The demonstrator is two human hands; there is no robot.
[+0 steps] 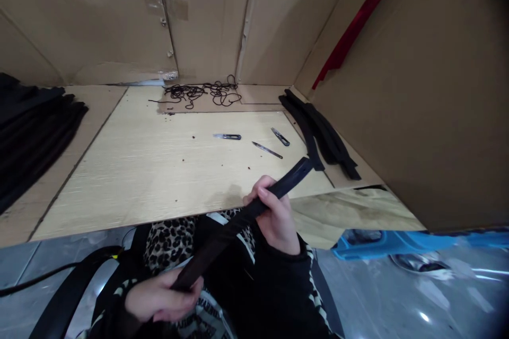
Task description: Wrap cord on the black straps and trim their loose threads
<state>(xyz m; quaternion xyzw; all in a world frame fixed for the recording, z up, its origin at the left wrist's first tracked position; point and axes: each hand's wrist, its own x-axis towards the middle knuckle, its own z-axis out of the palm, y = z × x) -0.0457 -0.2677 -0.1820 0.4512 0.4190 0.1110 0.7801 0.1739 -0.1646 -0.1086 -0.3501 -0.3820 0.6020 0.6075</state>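
Note:
A long black fabric strip (226, 230) runs slantwise between my two hands, above my lap and the table's front edge. My left hand (163, 296) is closed round its lower end. Farther up, my right hand (274, 212) pinches the strip between thumb and fingers, and the free end sticks out past it toward the right. That free end comes close to a pile of similar black strips (330, 137) on the right side of the table. Beyond my hands lie two small thread snips (228, 136) and a thin pointed metal tool (267, 149).
Black folded fabric (35, 132) is stacked at the left. Tangled dark cord (199, 92) lies along the back of the wooden tabletop (139, 169). Cardboard walls (210, 16) close off the back and right, with a red strip (358, 26) on the right. A blue plastic object (358, 246) is below.

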